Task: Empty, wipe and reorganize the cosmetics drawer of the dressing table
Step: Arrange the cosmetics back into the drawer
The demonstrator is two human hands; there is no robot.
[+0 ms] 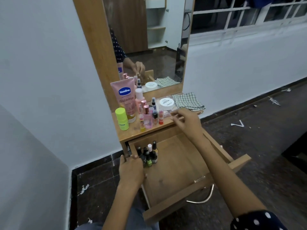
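The wooden drawer (176, 170) of the dressing table is pulled out. Several nail polish bottles (149, 155) stand in its back left corner; the rest of its floor is bare. My left hand (131, 168) grips the drawer's left wall beside those bottles, thumb outside and fingers inside. My right hand (186, 121) reaches over the tabletop (132, 133) and pinches the near edge of a flat clear case (166, 112), which has a white jar (166, 103) on it. Many cosmetics crowd the tabletop's left part, among them a pink Vaseline tube (125, 97) and a neon green bottle (122, 119).
A folded checked cloth (188, 101) lies at the tabletop's back right. The mirror (149, 39) rises behind the table. The drawer's metal handle (202, 198) sticks out toward me. White walls stand left and right; scraps litter the dark floor (249, 130).
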